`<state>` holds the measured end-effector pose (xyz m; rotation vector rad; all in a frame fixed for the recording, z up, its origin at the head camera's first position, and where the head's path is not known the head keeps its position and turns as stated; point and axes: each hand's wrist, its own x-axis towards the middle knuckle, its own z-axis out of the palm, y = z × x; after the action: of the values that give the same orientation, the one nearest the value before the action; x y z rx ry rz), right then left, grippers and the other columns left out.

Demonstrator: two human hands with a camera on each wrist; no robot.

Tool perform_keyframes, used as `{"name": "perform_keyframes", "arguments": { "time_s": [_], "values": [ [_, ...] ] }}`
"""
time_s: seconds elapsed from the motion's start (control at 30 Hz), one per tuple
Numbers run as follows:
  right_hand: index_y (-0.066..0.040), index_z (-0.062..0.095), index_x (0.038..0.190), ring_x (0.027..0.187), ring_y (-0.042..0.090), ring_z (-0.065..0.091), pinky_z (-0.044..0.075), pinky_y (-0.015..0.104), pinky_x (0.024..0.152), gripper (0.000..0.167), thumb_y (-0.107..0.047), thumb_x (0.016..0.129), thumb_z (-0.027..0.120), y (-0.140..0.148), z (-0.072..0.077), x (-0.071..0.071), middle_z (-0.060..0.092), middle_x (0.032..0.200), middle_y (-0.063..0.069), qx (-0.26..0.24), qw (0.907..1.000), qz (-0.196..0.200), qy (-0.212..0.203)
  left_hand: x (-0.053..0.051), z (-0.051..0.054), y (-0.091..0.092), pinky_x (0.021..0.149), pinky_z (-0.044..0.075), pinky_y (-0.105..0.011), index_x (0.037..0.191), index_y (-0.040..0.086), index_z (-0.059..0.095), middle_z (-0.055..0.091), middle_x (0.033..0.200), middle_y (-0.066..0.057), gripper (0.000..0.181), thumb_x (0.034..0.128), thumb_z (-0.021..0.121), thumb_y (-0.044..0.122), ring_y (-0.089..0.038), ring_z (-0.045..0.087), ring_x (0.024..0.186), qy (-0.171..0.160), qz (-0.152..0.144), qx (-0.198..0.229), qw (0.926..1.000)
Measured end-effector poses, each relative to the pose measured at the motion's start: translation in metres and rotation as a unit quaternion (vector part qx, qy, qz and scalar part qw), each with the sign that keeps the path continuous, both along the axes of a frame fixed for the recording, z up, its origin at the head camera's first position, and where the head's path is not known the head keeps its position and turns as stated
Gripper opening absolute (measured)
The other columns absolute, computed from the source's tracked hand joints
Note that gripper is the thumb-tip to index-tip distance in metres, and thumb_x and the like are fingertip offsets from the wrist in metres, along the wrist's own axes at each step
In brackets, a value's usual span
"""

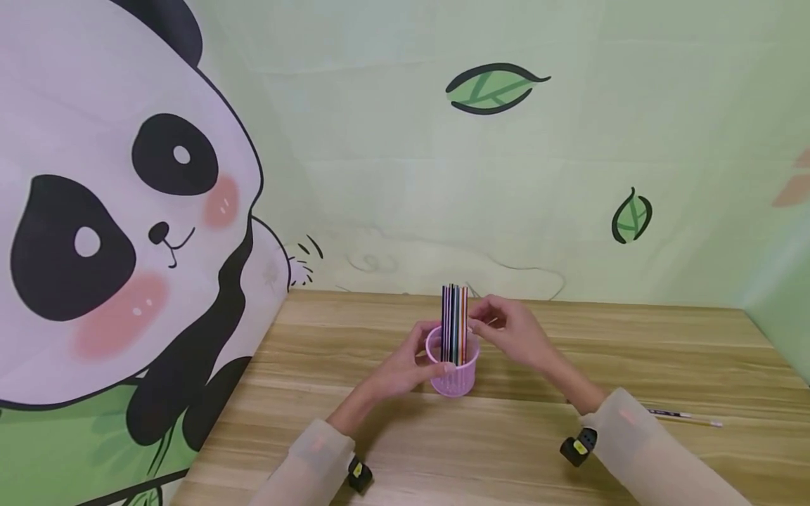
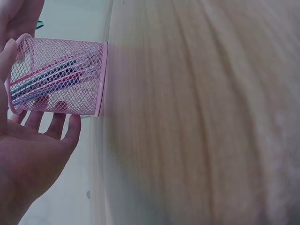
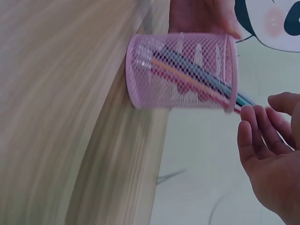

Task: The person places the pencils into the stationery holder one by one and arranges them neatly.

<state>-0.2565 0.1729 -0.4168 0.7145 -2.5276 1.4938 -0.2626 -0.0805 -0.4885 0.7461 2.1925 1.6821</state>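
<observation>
A pink mesh pen cup [image 1: 457, 383] stands upright on the wooden table with a bundle of thin coloured pencils [image 1: 453, 316] inside, their upper ends rising above the rim. My left hand [image 1: 399, 369] holds the cup from the left; in the left wrist view its fingers curve round the mesh. Beside the rim on the right is my right hand [image 1: 515, 330]. The right wrist view shows this hand's fingers [image 3: 258, 136] loosely bent at the pencils' upper ends, with the thumb apart. Whether they touch the pencils is hard to tell.
Partly behind the right sleeve, a dark pencil [image 1: 672, 413] and a yellow pencil [image 1: 699, 422] lie on the table [image 1: 506, 450]. A pale green backdrop [image 1: 380, 140] with a large printed panda [image 1: 82, 281] rises behind and to the left.
</observation>
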Motion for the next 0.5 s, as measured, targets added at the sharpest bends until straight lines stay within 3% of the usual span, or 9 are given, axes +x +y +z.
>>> {"name": "perform_keyframes", "arguments": {
  "time_s": [0.23,0.5],
  "values": [
    [-0.005,0.073,0.104,0.089,0.018,0.068,0.062,0.031,0.080,0.007,-0.010,0.100,0.074,0.031,-0.002,0.002,0.073,0.096,0.002,0.058,0.9983,0.000,0.009,0.000,0.001,0.000,0.118,0.043,-0.046,0.158,0.024,0.034,0.048,0.157,-0.008,0.077,0.0965,0.080,0.028,-0.028,0.049,0.144,0.002,0.004,-0.003,1.0000],
    [-0.005,0.074,0.096,0.083,0.011,0.064,0.059,0.027,0.073,0.004,-0.007,0.096,0.078,0.083,-0.020,0.011,0.069,0.089,-0.003,0.110,0.9938,0.015,-0.002,0.000,0.000,0.000,0.119,0.041,-0.047,0.158,0.023,0.034,0.048,0.158,-0.009,0.077,0.0960,0.081,0.027,-0.028,0.049,0.144,0.000,0.002,-0.003,1.0000]
  ]
}}
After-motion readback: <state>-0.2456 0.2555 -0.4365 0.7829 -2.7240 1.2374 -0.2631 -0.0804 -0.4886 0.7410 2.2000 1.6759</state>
